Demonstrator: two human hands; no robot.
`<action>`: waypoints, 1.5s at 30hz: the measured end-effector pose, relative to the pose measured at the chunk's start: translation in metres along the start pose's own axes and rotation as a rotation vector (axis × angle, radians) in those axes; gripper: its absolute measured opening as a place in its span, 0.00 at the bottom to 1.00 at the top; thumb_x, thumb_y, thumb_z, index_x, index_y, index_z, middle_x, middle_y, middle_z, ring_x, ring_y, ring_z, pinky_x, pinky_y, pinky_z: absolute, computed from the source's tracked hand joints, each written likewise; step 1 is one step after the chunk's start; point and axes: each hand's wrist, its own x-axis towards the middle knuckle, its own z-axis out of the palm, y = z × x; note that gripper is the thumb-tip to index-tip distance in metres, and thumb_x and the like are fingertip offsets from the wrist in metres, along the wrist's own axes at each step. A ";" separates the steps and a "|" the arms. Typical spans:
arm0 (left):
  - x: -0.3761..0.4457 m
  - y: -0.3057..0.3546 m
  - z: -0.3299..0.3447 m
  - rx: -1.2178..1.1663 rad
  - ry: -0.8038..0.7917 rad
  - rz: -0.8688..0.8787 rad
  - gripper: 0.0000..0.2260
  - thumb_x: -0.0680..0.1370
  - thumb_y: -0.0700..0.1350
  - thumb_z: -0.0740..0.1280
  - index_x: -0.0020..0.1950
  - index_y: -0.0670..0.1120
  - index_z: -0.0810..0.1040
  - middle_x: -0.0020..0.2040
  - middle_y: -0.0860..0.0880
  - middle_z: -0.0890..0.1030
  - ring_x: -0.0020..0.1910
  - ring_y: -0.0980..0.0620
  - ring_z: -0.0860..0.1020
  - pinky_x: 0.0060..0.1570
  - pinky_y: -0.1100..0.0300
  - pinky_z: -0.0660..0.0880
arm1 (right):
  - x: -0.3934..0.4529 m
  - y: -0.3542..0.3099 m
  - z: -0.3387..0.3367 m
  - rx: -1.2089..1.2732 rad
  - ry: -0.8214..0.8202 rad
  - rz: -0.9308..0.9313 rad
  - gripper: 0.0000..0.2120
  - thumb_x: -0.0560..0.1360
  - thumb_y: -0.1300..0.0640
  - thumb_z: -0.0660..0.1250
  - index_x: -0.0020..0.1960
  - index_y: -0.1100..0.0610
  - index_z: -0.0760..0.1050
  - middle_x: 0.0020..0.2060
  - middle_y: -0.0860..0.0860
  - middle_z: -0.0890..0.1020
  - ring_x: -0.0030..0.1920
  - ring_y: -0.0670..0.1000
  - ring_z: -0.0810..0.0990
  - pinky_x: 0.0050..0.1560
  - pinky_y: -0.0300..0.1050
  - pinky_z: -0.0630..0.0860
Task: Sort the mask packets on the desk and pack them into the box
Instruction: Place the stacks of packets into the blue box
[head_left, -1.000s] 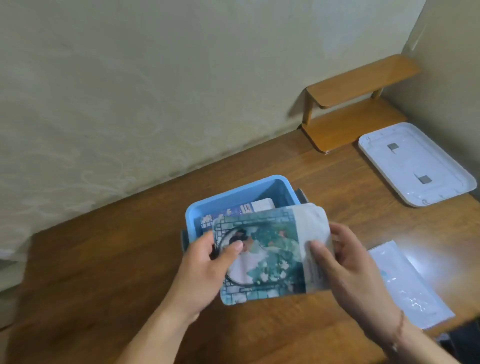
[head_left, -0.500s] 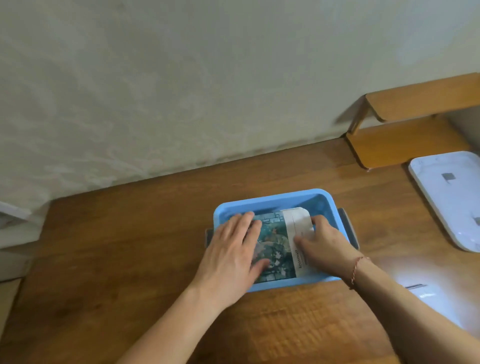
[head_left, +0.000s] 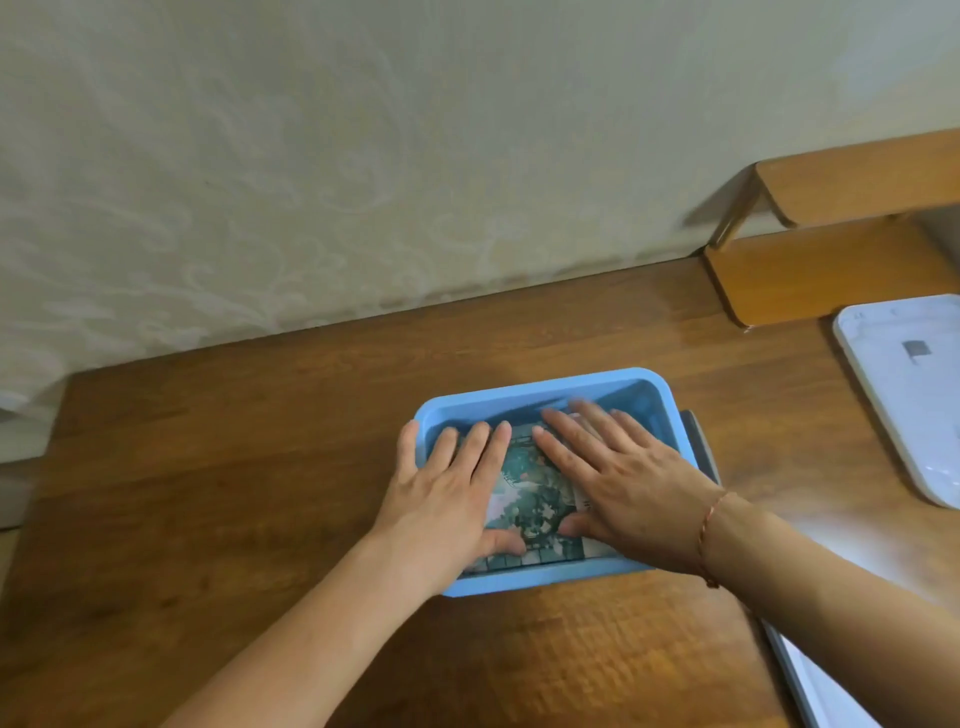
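Observation:
A light blue plastic box (head_left: 524, 400) stands on the brown wooden desk (head_left: 234, 467). Inside it lies a mask packet (head_left: 535, 499) printed with a green and white picture. My left hand (head_left: 447, 499) lies flat on the packet's left part, fingers straight, with the little finger over the box's left rim. My right hand (head_left: 618, 478) presses flat on the packet's right part, fingers spread toward the far wall of the box. Anything under the top packet is hidden.
A white lid (head_left: 904, 395) lies on the desk at the right. A small wooden two-level shelf (head_left: 831, 249) stands in the back right corner. Another pale packet (head_left: 815, 691) pokes out under my right forearm at the desk's front edge. A wall runs behind.
The packet I held above the box with both hands has gone down into it. Both hands have flattened out on top of it, and my right hand's fingers have uncurled.

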 end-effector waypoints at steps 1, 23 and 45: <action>0.001 0.000 -0.001 0.008 -0.013 0.002 0.46 0.75 0.72 0.52 0.78 0.48 0.33 0.80 0.50 0.45 0.77 0.46 0.50 0.71 0.37 0.37 | 0.001 0.001 0.000 -0.006 0.012 -0.011 0.39 0.74 0.34 0.49 0.75 0.59 0.63 0.71 0.58 0.70 0.71 0.61 0.69 0.66 0.59 0.70; 0.007 -0.007 0.004 -0.058 0.142 -0.024 0.32 0.78 0.66 0.43 0.76 0.50 0.60 0.69 0.54 0.72 0.69 0.51 0.70 0.72 0.38 0.43 | 0.033 0.014 -0.030 0.369 -0.192 0.088 0.19 0.80 0.42 0.57 0.64 0.52 0.70 0.57 0.53 0.78 0.58 0.54 0.76 0.56 0.46 0.70; -0.016 -0.004 -0.016 0.189 -0.219 -0.023 0.45 0.77 0.70 0.52 0.76 0.46 0.28 0.77 0.50 0.29 0.77 0.47 0.31 0.68 0.32 0.29 | 0.002 0.014 0.017 -0.025 0.056 -0.208 0.46 0.74 0.27 0.46 0.79 0.59 0.50 0.78 0.55 0.53 0.77 0.56 0.53 0.74 0.56 0.57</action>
